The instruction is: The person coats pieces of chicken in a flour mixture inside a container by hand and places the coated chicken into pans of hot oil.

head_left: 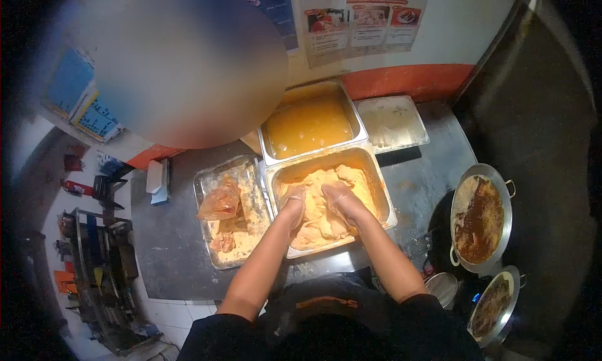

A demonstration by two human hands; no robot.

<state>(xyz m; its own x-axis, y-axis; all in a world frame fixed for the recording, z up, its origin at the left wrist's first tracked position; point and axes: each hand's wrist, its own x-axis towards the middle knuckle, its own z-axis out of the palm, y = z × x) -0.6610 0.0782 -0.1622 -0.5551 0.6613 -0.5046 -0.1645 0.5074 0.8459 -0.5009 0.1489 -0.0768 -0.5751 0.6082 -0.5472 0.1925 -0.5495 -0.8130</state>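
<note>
A deep steel pan (390, 212) in front of me holds yellow-orange flour with coated chunks, which look like chicken pieces (320, 179), heaped in it. On the left side of the heap, my left hand (293, 207) is pushed into the flour, its fingers mostly hidden. My right hand (342, 201) reaches in from the right against the coated pieces, a short way from the left one. Flour covers its fingertips, so I cannot see whether either hand grips a piece.
Behind the pan stands another steel pan of orange liquid (307, 129). To the left, a flour-dusted tray (256, 204) carries a plastic bag of raw meat (219, 200). A shallow tray (395, 126) sits back right. Two woks of dark oil (480, 223) (492, 307) stand at right.
</note>
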